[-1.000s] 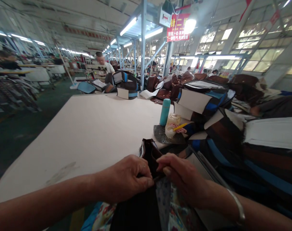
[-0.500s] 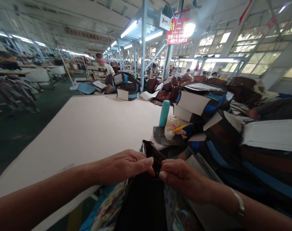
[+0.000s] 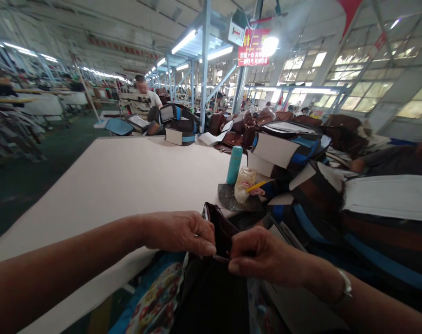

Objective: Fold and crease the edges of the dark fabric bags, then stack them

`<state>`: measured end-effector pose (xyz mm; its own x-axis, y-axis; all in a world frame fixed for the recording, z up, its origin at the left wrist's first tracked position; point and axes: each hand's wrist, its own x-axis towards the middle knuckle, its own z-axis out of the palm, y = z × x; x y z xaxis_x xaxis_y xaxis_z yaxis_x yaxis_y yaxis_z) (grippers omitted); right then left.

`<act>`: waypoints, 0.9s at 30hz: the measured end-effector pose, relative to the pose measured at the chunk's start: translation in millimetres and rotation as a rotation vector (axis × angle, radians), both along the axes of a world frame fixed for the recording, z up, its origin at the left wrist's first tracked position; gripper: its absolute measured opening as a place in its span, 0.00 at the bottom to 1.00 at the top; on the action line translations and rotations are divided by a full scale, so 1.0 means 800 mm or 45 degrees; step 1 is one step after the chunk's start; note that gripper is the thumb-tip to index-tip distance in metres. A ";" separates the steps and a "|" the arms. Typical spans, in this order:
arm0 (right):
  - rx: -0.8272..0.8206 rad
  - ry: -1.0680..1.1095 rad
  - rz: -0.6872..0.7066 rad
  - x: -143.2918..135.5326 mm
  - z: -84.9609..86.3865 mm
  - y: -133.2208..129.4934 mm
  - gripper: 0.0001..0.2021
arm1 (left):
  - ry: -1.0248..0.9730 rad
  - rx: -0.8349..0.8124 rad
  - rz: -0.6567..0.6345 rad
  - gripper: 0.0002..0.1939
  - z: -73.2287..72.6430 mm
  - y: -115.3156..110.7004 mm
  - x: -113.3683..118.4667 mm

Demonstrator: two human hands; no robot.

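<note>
Between my hands, at the near edge of the table, is a dark bag piece (image 3: 223, 239) with a brown leathery upper part and a black panel hanging down over my lap. My left hand (image 3: 185, 232) is closed, its thumb and curled fingers pinching the left side of the piece's edge. On the opposite side my right hand (image 3: 261, 255), with a silvery bracelet at the wrist, grips the same edge between thumb and bent fingers. The brown part stands up a little beyond my fingers. Its lower end runs out of view.
On the pale table (image 3: 137, 176) a teal bottle (image 3: 235, 164) and a cloudy jar (image 3: 244, 185) with a yellow-handled tool stand by a dark slab (image 3: 228, 197). Bag parts (image 3: 322, 204) are heaped along the right. Brown bags (image 3: 238, 134) lie behind. Co-workers (image 3: 146, 95) are farther off.
Both hands stay on the bag piece. My left fingers have curled in more and its thumb points lower. My right hand has tilted slightly. The whole view has shifted a little.
</note>
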<state>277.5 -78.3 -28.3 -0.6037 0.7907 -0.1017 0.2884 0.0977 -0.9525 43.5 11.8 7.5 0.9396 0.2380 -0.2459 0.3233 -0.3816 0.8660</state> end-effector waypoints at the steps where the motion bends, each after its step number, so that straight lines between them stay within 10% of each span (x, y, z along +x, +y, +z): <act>1: -0.024 0.009 -0.012 0.001 -0.002 0.000 0.16 | 0.001 0.039 -0.011 0.15 0.001 -0.002 0.002; 10: -0.242 0.255 0.072 0.013 -0.034 0.012 0.20 | -0.131 0.663 0.004 0.11 0.000 -0.039 0.014; 19: 0.124 -0.165 0.429 0.012 0.025 0.027 0.10 | -0.208 0.675 -0.018 0.15 -0.001 -0.040 0.019; 27: 0.419 -0.145 0.255 -0.008 0.013 0.010 0.15 | -0.173 0.592 0.007 0.17 -0.007 -0.043 0.017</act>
